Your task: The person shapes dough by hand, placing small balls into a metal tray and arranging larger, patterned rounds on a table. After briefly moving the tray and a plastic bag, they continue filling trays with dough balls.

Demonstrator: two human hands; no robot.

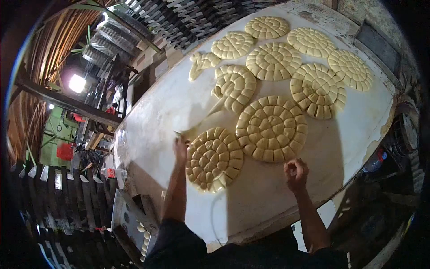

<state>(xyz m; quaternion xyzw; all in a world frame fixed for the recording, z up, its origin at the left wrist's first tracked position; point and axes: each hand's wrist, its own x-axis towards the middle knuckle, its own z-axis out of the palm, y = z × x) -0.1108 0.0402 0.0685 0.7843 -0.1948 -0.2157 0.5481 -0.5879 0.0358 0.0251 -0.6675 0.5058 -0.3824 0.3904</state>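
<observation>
My left hand [180, 147] is closed beside the left edge of a scored dough round [214, 158]. From its fingertips a long, blurred strip of dough [208, 117] runs up and right, towards a partly broken dough round [236, 87] with a gap on its left side. My right hand [296, 174] is curled shut just below the largest dough round [271, 128]; nothing shows in its fingers. Both near rounds lie flat, cut into small segments in rings. A loose, irregular piece of dough [201, 64] lies farther up.
Several more scored rounds, such as one dough round [274, 61], cover the far part of the white table [152, 121]. A dark tray [377, 47] rests at the far right edge. Racks of dark slats [67, 193] stand at the left, and a tray of small pale pieces [144, 237] sits below.
</observation>
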